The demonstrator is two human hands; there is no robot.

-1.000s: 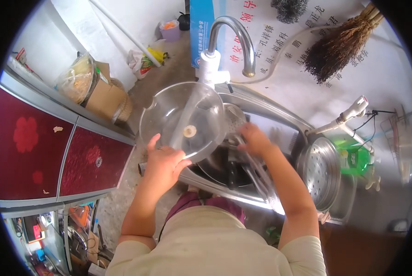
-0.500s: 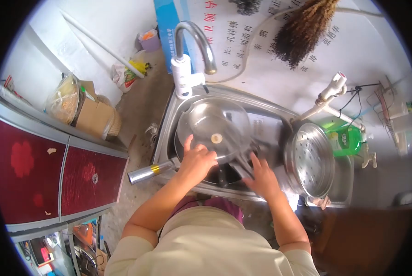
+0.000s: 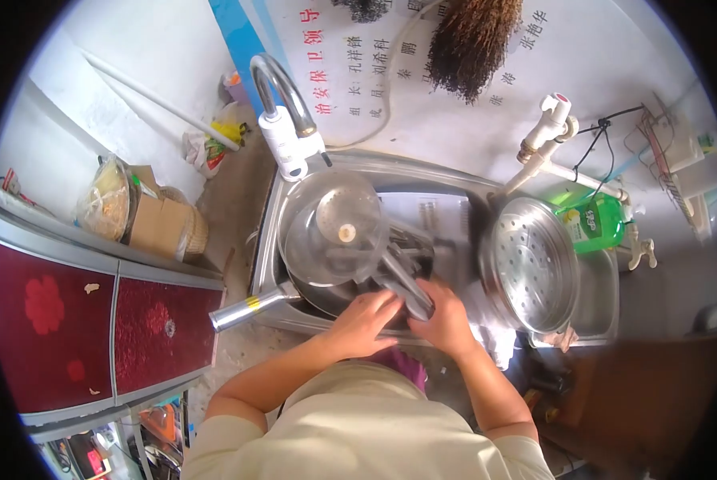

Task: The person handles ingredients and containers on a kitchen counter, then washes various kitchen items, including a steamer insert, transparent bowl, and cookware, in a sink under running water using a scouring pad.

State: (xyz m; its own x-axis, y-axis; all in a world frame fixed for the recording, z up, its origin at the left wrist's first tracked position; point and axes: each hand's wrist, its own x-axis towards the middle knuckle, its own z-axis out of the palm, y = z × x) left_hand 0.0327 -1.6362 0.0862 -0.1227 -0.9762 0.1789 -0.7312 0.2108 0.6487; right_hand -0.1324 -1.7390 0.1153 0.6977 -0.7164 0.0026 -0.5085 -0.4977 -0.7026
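Note:
A clear glass lid (image 3: 306, 256) with a pale knob lies over a dark frying pan (image 3: 318, 300) in the metal sink (image 3: 272, 240). The pan's silver handle (image 3: 250, 308) with a yellow band sticks out to the left. At the pan's lower right, my right hand (image 3: 446, 316) is closed around grey long-handled kitchen utensils (image 3: 406, 280); their heads are blurred or behind the lid. My left hand (image 3: 362, 324) is beside those handles, fingers stretched towards them and loosely apart. I cannot tell whether it touches them.
A tall faucet (image 3: 282, 120) stands at the sink's back left. On the right are a perforated steamer pot (image 3: 530, 264), a green detergent bottle (image 3: 598, 224) and a white wall tap (image 3: 546, 132). A straw broom (image 3: 478, 44) hangs behind. Red cabinets (image 3: 54, 320) stand left.
My right hand has drawn the utensil handles towards my body. My left hand has come off the lid and moved down beside them. The view has shifted slightly.

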